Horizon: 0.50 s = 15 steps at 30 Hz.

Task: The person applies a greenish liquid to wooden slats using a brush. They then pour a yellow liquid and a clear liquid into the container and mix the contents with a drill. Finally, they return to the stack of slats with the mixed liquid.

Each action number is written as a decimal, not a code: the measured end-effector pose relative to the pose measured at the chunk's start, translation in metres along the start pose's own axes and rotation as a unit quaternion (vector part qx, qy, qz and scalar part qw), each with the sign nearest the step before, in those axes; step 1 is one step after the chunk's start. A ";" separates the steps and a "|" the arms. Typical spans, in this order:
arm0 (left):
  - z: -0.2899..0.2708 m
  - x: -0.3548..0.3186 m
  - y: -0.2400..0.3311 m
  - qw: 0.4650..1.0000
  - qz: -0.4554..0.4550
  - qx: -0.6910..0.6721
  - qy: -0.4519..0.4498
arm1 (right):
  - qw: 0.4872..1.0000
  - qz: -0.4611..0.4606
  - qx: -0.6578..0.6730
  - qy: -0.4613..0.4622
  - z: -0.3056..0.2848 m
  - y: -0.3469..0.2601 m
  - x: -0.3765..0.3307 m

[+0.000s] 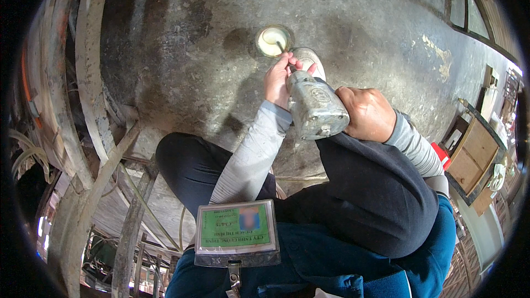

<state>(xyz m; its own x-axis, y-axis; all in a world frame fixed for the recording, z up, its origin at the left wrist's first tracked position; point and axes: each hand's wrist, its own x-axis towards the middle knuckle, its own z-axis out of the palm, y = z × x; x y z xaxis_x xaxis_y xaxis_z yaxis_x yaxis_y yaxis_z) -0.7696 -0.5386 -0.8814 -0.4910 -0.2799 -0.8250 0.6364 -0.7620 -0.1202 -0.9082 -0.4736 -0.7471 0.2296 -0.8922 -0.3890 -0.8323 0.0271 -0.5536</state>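
A small round container (265,36) of cream-coloured liquid or paste sits on the floor beyond my hands. My left hand (279,80) is closed, its fingertips pinching a thin dark stick (280,47) whose far end reaches into the container. What the stick ends in cannot be made out. My right hand (367,111) is wrapped against the side of a grey, stained bottle (317,109), which is tilted with its base toward me and its narrower end beside my left hand. Part of that narrower end is hidden by my left fingers.
A pale shoe (310,62) rests just past the bottle. Wooden beams (91,94) rise along the left. On the right stand a framed wooden panel (473,157) and a red object (441,155). A badge (237,248) hangs at my front. The concrete floor (182,49) is stained.
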 end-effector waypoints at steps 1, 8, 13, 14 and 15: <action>0.000 0.000 0.000 1.000 0.001 -0.003 -0.001 | 1.000 0.002 -0.001 -0.002 0.000 0.000 0.000; 0.002 -0.001 -0.002 1.000 -0.004 -0.012 -0.003 | 1.000 0.007 -0.005 -0.002 -0.001 0.000 -0.002; 0.000 0.000 -0.003 1.000 0.001 -0.017 -0.008 | 1.000 0.000 -0.008 0.003 0.000 0.000 -0.002; 0.001 0.000 -0.003 1.000 0.000 -0.019 0.002 | 1.000 0.001 -0.008 0.000 0.000 0.000 -0.002; 0.003 0.000 -0.003 1.000 -0.001 -0.021 0.012 | 1.000 0.001 -0.009 -0.002 0.000 0.001 -0.002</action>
<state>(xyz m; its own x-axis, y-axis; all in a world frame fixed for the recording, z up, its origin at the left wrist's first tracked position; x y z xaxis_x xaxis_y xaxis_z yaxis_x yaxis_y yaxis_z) -0.7732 -0.5374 -0.8790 -0.4778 -0.2644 -0.8377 0.6607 -0.7366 -0.1443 -0.9090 -0.4717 -0.7468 0.2294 -0.8907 -0.3925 -0.8416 0.0211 -0.5398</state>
